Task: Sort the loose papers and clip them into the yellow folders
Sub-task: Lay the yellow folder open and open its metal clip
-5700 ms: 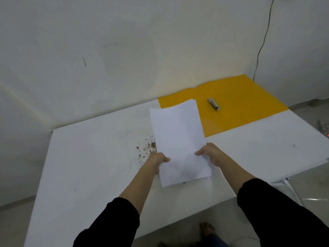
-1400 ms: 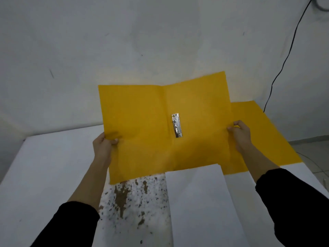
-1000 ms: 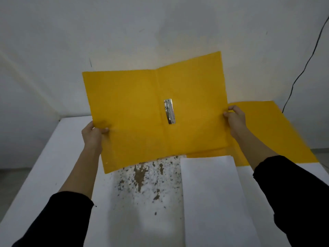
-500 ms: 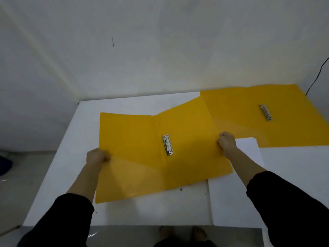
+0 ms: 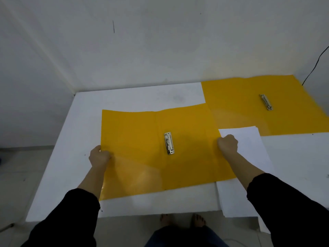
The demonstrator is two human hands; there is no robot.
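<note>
An open yellow folder (image 5: 142,139) lies flat on the white table (image 5: 76,139), its metal clip (image 5: 169,143) near the spine on the right half. My left hand (image 5: 99,156) grips the folder's left edge. My right hand (image 5: 228,143) grips its right edge. A stack of white papers (image 5: 249,143) lies under the folder's right side and reaches the table's front edge. A second open yellow folder (image 5: 249,97) with its own clip (image 5: 266,102) lies at the back right.
Walls close off the table at the back and left. A black cable (image 5: 315,68) hangs down the wall at the far right. The table's front edge runs just above my bare feet (image 5: 181,220).
The folder has come down from being held up in the air to lying flat on the table's left half, over the brown stains. Both hands still hold its edges.
</note>
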